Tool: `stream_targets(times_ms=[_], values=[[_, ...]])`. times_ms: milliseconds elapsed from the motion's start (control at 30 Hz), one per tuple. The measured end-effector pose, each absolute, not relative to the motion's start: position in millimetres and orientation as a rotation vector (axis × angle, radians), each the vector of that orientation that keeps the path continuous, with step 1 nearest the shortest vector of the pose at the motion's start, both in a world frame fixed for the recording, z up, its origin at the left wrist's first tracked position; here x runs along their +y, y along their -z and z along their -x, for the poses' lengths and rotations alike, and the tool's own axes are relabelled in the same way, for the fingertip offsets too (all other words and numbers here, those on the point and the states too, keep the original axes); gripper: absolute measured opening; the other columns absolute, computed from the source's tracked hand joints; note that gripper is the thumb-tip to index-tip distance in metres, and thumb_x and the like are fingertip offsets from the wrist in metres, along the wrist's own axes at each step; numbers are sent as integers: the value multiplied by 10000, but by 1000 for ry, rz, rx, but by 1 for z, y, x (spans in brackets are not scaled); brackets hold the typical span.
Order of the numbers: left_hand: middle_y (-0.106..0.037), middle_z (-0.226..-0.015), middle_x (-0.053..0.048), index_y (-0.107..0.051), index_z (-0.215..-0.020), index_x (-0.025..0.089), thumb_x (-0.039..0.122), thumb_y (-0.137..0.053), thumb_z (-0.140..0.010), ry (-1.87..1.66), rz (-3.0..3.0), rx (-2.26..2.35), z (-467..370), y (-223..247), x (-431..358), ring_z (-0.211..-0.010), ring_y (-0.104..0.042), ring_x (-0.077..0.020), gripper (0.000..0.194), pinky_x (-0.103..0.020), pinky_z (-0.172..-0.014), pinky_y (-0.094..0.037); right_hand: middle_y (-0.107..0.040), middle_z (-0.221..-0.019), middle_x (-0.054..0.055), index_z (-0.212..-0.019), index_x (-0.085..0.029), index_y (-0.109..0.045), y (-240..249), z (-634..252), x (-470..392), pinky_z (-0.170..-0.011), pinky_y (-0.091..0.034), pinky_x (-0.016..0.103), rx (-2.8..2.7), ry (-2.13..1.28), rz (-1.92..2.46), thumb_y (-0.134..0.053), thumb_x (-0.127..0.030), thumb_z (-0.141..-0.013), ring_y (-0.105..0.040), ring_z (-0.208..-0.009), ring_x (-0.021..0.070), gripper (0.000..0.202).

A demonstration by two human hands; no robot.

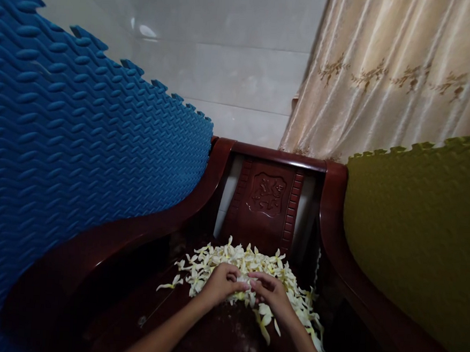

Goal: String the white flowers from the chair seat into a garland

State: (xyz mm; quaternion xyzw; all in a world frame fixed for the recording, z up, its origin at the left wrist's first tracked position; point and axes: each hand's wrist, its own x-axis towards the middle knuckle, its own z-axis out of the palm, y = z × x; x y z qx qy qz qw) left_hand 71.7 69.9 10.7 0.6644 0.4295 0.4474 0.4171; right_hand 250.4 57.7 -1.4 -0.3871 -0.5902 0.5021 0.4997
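A heap of white and pale yellow flowers (249, 258) covers the seat of a dark red wooden armchair (279, 156). Over the front of this heap my left hand (222, 285) and my right hand (274, 295) meet, fingertips almost touching. Thumb and fingers of the left hand are closed around a small white flower (244, 279); its details are too blurred to make out. The right hand's fingers pinch at the same flower from the other side. Below the right hand, loose flowers (264, 313) hang down toward the seat front. One single flower (170, 284) lies apart on the left.
Blue foam mat (100, 145) stands along the left armrest, and olive green foam mat (416, 226) along the right. Behind the carved backrest (268, 194) are a tiled wall (242, 69) and a beige curtain (391, 74). Both armrests curve forward beside my arms.
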Motion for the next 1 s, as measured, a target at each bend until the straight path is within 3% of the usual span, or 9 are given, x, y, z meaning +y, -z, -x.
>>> stream_targets(times_ms=[167,400,600,900,1000], values=[[-516,-536,25,-596,-601,117,454,-772,-518,-1098,-1674,1017,-80,-9,67,-545,-450,-112,389,-216,-518,-292,-594,-584,-5,-758,-145,-714,3,-255,63,-477,-389,231,-1408,-1190,940,-784,-541,-588,-477,-456,93,437],[-481,-525,38,-611,-609,102,472,-780,-509,-1065,-1681,1030,-80,-10,65,-525,-416,-96,419,-213,-518,-267,-625,-609,9,-875,-149,-735,3,-256,61,-474,-373,220,-1435,-1275,947,-771,-433,-625,-519,-472,108,380],[-436,-494,58,-555,-580,126,489,-784,-492,-1106,-1685,1055,-78,-9,65,-520,-403,-97,438,-211,-513,-274,-594,-568,-2,-738,-137,-723,2,-255,60,-479,-372,219,-1432,-1188,952,-790,-458,-615,-465,-471,90,350],[-557,-560,-10,-612,-622,129,524,-596,-703,-1275,-1697,1030,-77,-14,68,-560,-509,-149,404,-243,-555,-385,-613,-617,26,-710,-130,-723,4,-261,65,-467,-368,238,-1333,-1013,1021,-795,-513,-550,-461,-498,113,421],[-622,-657,-49,-625,-654,132,482,-575,-734,-1406,-1650,1089,-73,-18,69,-656,-559,-180,363,-254,-606,-412,-619,-656,22,-750,-139,-720,4,-268,67,-472,-362,240,-1261,-944,1071,-756,-478,-603,-438,-499,107,370]])
